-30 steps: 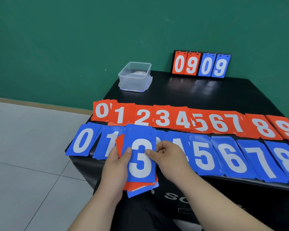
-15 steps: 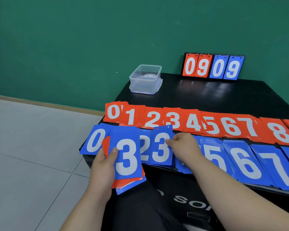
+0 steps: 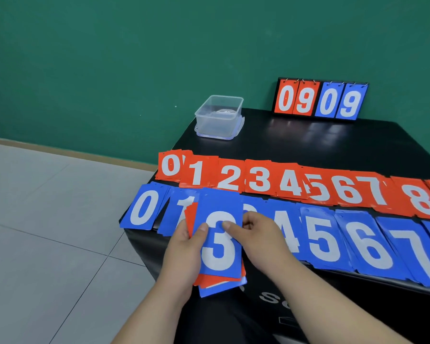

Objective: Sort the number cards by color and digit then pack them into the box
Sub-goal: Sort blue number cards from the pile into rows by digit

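Black table (image 3: pixel 308 145), front edge: right hand (image 3: pixel 261 234) is back pinching upright blue 3 card (image 3: pixel 220 247); left hand (image 3: pixel 184 249) grips the stack (image 3: pixel 221 284).

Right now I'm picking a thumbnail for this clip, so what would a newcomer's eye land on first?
First, the blue 3 card in the foreground, topping a mixed red and blue stack in the left hand, with the right hand touching its edge. Behind it, a red row and a blue row of numbered cards cross the black table. At the back stand a clear box and a scoreboard reading 0909.
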